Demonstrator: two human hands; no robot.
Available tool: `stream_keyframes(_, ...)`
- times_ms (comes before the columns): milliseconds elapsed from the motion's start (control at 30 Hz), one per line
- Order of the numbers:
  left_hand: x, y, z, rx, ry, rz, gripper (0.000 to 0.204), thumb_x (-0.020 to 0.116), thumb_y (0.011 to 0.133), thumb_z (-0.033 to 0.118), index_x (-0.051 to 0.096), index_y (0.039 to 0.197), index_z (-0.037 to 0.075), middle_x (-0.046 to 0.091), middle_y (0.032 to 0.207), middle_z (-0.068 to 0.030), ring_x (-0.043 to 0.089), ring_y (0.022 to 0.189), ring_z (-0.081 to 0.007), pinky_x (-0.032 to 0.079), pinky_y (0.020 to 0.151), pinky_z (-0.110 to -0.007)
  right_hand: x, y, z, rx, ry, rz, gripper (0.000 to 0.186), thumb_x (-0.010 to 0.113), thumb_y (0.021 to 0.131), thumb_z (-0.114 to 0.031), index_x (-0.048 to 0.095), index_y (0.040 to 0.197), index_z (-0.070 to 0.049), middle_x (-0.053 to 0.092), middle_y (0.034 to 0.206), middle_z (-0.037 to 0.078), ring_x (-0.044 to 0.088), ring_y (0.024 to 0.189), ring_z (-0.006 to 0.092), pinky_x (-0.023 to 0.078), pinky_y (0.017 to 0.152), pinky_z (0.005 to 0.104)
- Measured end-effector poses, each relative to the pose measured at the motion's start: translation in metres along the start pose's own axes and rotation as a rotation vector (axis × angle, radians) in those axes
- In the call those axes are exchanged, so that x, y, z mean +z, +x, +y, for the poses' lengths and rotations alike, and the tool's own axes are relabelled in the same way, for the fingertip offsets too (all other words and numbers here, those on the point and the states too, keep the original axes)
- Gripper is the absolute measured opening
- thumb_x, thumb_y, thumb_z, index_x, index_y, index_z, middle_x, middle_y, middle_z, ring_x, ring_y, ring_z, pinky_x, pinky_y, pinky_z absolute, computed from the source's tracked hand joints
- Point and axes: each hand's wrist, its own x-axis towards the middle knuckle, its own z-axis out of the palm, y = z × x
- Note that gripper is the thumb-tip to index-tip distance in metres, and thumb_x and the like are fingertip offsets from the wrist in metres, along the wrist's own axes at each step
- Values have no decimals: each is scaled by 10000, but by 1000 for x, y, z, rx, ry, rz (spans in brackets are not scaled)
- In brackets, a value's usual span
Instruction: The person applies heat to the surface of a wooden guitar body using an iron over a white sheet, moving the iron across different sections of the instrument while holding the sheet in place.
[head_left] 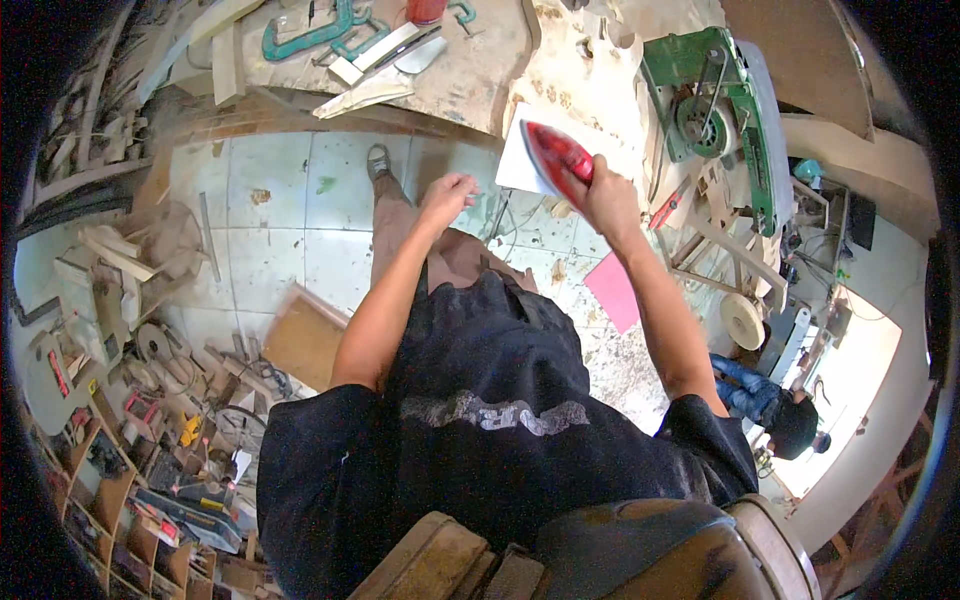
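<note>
A red clothes iron (560, 157) is in my right hand (611, 203), which wraps round its handle. The iron is over a white sheet (517, 165) at the front edge of a pale wooden slab (578, 75); whether its sole touches the sheet I cannot tell. My left hand (447, 203) hangs in front of the bench, left of the sheet, with its fingers curled in. Nothing shows in that hand, though the inside of its fingers is partly hidden.
Teal clamps (308, 32) and wood offcuts (366, 95) lie on the bench (470, 85). A green machine with a pulley (706, 125) stands to the right. Pink sheet (612, 290) lies low beside my right forearm. Another person (785, 415) is farther right. Cluttered shelves (110, 490) fill the left.
</note>
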Motion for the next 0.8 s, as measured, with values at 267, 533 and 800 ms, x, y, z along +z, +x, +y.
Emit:
stream_keyframes(267, 13, 4, 0, 23, 8, -45, 357, 571, 1019, 304, 652, 1211, 14, 737, 1070, -85, 684, 868, -147, 514, 772, -292, -11, 0, -1, 74, 45, 35, 405, 729, 889, -365, 555, 968, -8, 695, 743, 241, 691, 644, 426, 564, 594, 509)
stream_keyframes(533, 8, 19, -15, -18, -86, -79, 322, 510, 1028, 258, 649, 1208, 30, 730, 1108, -92, 679, 876, -148, 514, 788, -295, -12, 19, -9, 9, -21, -24, 364, 724, 878, -319, 541, 993, -25, 705, 766, 225, 705, 667, 413, 565, 591, 507)
stream_keyframes(800, 1, 8, -10, -74, -50, -27, 330, 513, 1025, 267, 644, 1217, 33, 728, 1138, -112, 688, 948, -181, 537, 866, -317, -5, 20, -6, -45, -5, -22, 382, 713, 882, -336, 546, 1048, -35, 705, 756, 227, 704, 666, 422, 569, 606, 525)
